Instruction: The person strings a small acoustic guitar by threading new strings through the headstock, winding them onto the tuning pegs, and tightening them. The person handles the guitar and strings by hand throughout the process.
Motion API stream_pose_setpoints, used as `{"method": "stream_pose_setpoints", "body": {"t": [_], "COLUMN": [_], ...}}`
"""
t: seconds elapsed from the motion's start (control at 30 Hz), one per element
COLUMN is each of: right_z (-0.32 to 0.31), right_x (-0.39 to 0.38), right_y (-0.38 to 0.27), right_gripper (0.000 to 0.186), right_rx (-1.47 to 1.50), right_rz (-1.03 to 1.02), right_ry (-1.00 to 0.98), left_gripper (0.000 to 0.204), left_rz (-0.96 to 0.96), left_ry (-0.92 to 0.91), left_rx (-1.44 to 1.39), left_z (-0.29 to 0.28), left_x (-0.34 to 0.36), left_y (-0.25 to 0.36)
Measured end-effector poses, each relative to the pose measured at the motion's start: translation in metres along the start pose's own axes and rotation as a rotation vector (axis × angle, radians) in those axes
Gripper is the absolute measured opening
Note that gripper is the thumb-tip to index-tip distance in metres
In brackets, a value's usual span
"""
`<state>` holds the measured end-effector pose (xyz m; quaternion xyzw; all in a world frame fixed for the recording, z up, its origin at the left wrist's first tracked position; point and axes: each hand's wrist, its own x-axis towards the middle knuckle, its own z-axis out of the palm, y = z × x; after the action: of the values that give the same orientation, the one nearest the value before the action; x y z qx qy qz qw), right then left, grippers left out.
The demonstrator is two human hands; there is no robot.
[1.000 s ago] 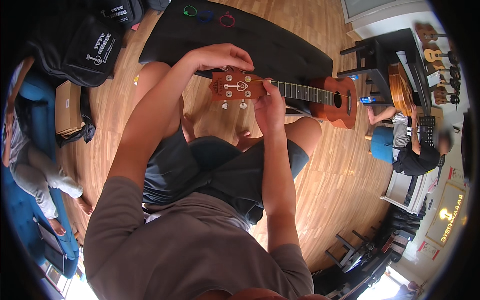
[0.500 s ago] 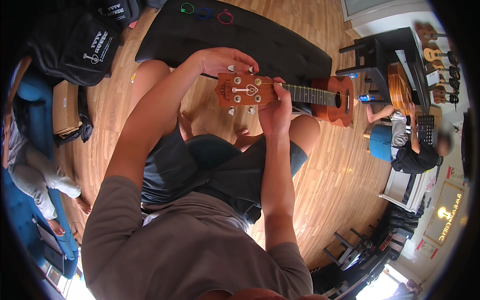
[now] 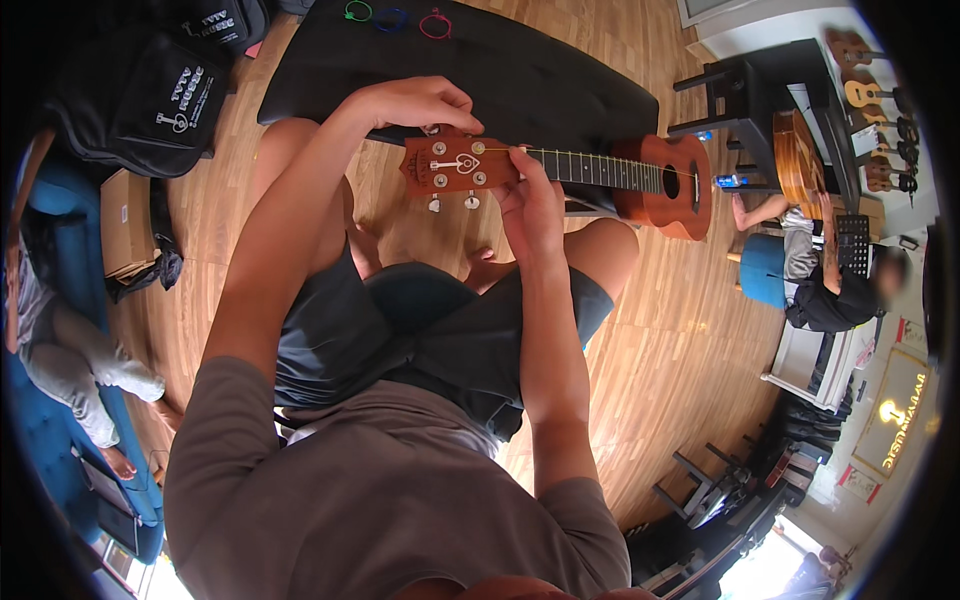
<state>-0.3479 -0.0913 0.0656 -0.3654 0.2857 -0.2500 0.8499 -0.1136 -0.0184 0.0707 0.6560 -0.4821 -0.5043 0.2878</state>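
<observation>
A brown wooden ukulele (image 3: 640, 205) stretches across in front of me, its headstock (image 3: 432, 170) to the left and its body to the right. My right hand (image 3: 532, 205) wraps the neck just below the headstock from the near side, thumb on top by the nut. Beyond the headstock, my left hand (image 3: 425, 103) has its fingers curled at a tuning peg on the far edge; the fingers mostly hide the peg. On the near edge, two silvery tuning pegs (image 3: 453, 203) stick out. A yellowish string (image 3: 590, 160) runs along the dark fretboard.
A black padded bench (image 3: 480, 70) stands ahead, with green, blue and pink string coils (image 3: 435, 24) on it. Black bags (image 3: 150, 100) and a cardboard box (image 3: 128, 222) lie at left. A seated person (image 3: 835, 285) holds a guitar at right; another sits on a blue sofa (image 3: 50, 400).
The ukulele's headstock has shifted left and slightly away from me. My left hand has moved the same way, its fingers now more curled over the far-side pegs. My right hand keeps its hold.
</observation>
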Motion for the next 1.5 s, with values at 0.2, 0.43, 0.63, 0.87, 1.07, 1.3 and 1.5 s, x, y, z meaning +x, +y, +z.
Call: {"method": "stream_pose_setpoints", "body": {"t": [0.2,0.43,0.63,0.87,1.07,1.3,1.5], "right_z": [-0.001,-0.018,-0.014,-0.008,-0.009,-0.006,0.008], "right_x": [0.0,0.0,-0.002,-0.003,0.002,-0.004,-0.016], "right_y": [-0.004,-0.004,-0.005,-0.004,0.0,-0.009,-0.01], "right_gripper": [0.02,0.025,0.024,0.019,0.018,0.019,0.023], "right_rx": [0.159,0.196,0.168,0.106,0.067,0.21,0.135], "right_rz": [-0.032,-0.076,-0.076,-0.055,-0.046,-0.075,-0.075], "right_ry": [-0.034,-0.061,-0.046,-0.018,-0.011,-0.053,-0.077], "left_gripper": [0.029,0.037,0.036,0.027,0.025,0.025,0.038], "left_rz": [0.234,0.336,0.313,0.281,0.122,0.31,0.242], "left_ry": [-0.15,-0.318,-0.296,-0.2,-0.041,-0.135,-0.177], "left_rx": [-0.652,-0.82,-0.779,-0.411,-0.14,-0.622,-0.349], "left_z": [0.008,0.025,0.025,0.005,0.0,0.008,0.004], "left_x": [0.001,0.009,0.035,0.023,0.015,0.013,-0.012], "left_y": [-0.011,-0.01,-0.029,-0.013,-0.009,-0.011,0.011]}}
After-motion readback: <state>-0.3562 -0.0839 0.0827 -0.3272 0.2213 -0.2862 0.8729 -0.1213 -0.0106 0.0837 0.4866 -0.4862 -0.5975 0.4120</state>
